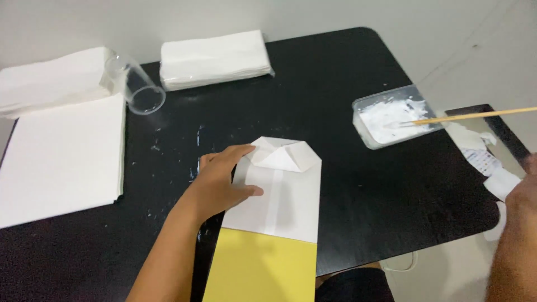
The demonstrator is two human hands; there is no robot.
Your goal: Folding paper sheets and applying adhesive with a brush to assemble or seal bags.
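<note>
My left hand (221, 182) lies flat on the left side of a folded white paper piece (291, 201), fingers spread, thumb on the sheet. The top end of the paper is folded into triangular flaps (282, 154). A yellow card (263, 268) sticks out from under its near end. My right hand (526, 187) is blurred at the right edge of the view, apart from the paper. Whether it holds anything is unclear. A thin wooden stick (475, 115) reaches in from the right, with its tip in a clear tray (391, 94) of white paste.
On the black table (347, 184) a clear plastic cup (137, 86) lies on its side at the back left. White sheets are stacked at the left (61, 156), with a wrapped white pack (215, 59) at the back. Paper scraps (481, 154) sit near the right edge.
</note>
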